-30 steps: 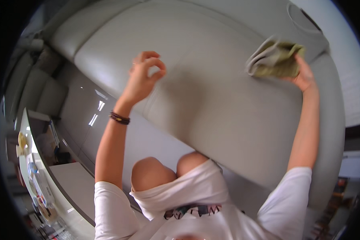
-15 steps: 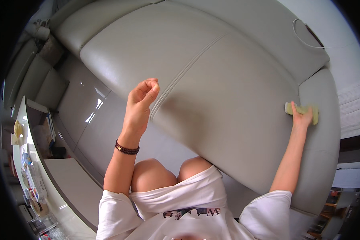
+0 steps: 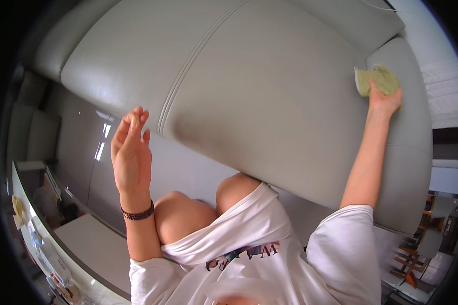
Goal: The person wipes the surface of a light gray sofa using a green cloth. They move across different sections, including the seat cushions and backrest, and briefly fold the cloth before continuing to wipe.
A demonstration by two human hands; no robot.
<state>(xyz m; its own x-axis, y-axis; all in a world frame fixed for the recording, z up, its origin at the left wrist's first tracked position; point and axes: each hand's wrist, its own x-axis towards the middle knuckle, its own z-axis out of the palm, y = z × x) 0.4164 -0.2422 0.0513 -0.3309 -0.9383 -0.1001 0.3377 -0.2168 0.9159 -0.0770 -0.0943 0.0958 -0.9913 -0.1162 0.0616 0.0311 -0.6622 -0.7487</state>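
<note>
The right hand (image 3: 384, 99) lies flat on a yellow-green cleaning cloth (image 3: 376, 80), palm down and fingers spread over it, pressing it against the pale grey leather sofa (image 3: 269, 101). The cloth sits near the sofa's far right end, on the rounded cushion beside the armrest, partly hidden under the hand. The right arm stretches fully out from a white T-shirt sleeve (image 3: 341, 249).

The left hand (image 3: 131, 150) is raised in the air with nothing in it, fingers loosely curled and slightly apart, just in front of the sofa's lower edge near a double stitched seam (image 3: 188, 71). A dark beaded bracelet (image 3: 137, 213) circles that wrist.

The sofa fills most of the view, its leather smooth and matte, bending with the lens. Below it the person's bare knees (image 3: 208, 208) show above the shirt. A glossy grey floor (image 3: 86, 152) reflects window light at left. Along the lower left runs a white counter (image 3: 94, 249) with a row of small colourful objects on its edge, too blurred to identify. At far right stand wooden chairs (image 3: 409, 259), small and indistinct.
</note>
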